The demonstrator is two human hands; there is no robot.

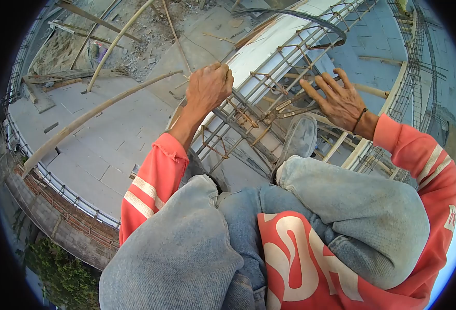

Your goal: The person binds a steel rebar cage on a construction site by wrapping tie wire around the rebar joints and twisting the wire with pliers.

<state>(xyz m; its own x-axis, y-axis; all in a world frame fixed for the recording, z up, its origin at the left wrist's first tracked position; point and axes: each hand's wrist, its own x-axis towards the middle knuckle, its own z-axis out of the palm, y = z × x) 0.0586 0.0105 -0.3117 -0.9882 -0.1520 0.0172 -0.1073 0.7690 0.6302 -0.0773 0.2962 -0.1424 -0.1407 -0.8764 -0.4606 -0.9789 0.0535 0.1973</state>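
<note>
My left hand (209, 88) is closed in a fist above the near side of a rebar cage (228, 132); whatever it holds, if anything, is hidden. To the right, my right hand (336, 101) is open with its fingers spread. A pair of rusty pincers (290, 111) lies over the cage bars, the handles reaching toward the right palm; I cannot tell whether the hand touches them. The cage has long bars with square stirrups tied across them. It slants from between my feet up to the upper right.
A shoe (301, 135) is planted beside the cage. A loop of thin dark bars (336, 31) crosses its far end. Wooden poles (99, 111) slant over the grey deck (83, 150) at left. Timber framing (388, 103) and gaps lie at right. Rubble (140, 57) is scattered at upper left.
</note>
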